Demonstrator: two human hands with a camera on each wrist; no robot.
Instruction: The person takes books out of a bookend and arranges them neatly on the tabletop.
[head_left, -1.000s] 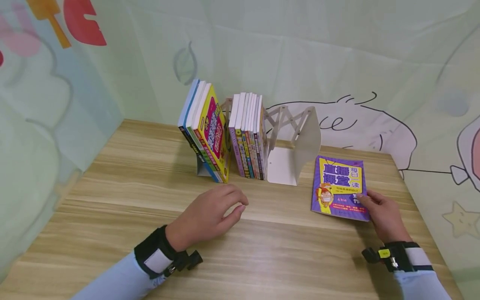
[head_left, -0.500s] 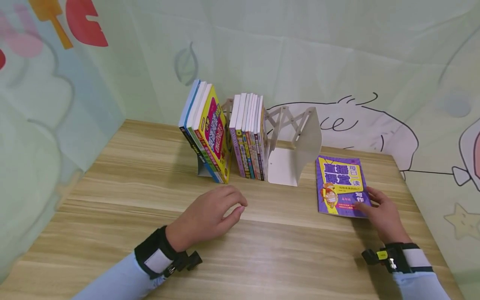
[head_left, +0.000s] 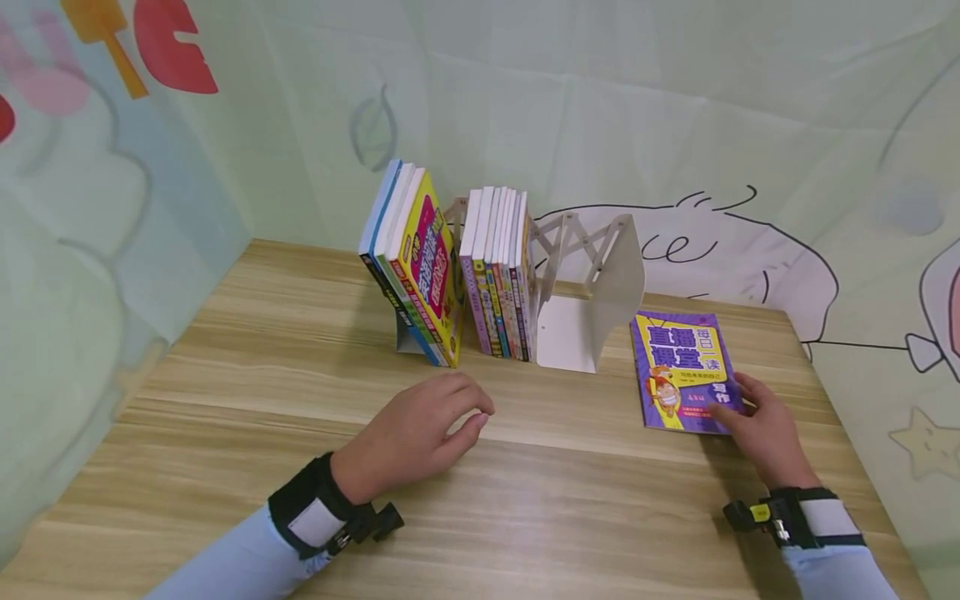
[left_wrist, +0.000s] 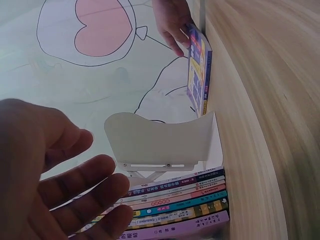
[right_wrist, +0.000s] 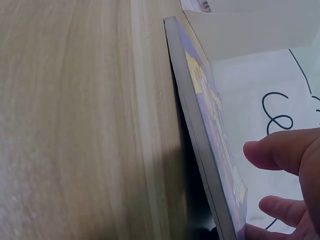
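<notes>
Purple 直播课堂 book (head_left: pixel 678 358): cover up on the table (head_left: pixel 525 508), just right of the book rack (head_left: pixel 621 267). Right wrist view has a dark strip under its near edge; can't tell if that edge is raised or just shadowed.

My right hand (head_left: pixel 772 433) is at the book's lower right corner, thumb over the cover, other fingers by the right edge. Thumb and fingers spread loosely, not clamped; wrist view has the thumb a little off the cover. Some contact at the corner looks likely, exact spot unclear.

My left hand (head_left: pixel 416 429) is in front of the rack, well apart from the purple book. Fingers relaxed, slightly bent, a gap between thumb and index finger; nothing in its grasp.

Rack: pale panels, criss-cross braces at the back. Left section has thick books (head_left: pixel 416 275), slanting, blue at the outside, yellow cover facing right. Middle section has a row of thin books (head_left: pixel 497 283), spines toward me, lilac one leftmost.

Black wrist strap (head_left: pixel 315 504) on my left, matching one on my right, both over light blue sleeves. Pale backdrop (head_left: pixel 637 100) behind, cartoon prints, star (head_left: pixel 926 442) at right.
</notes>
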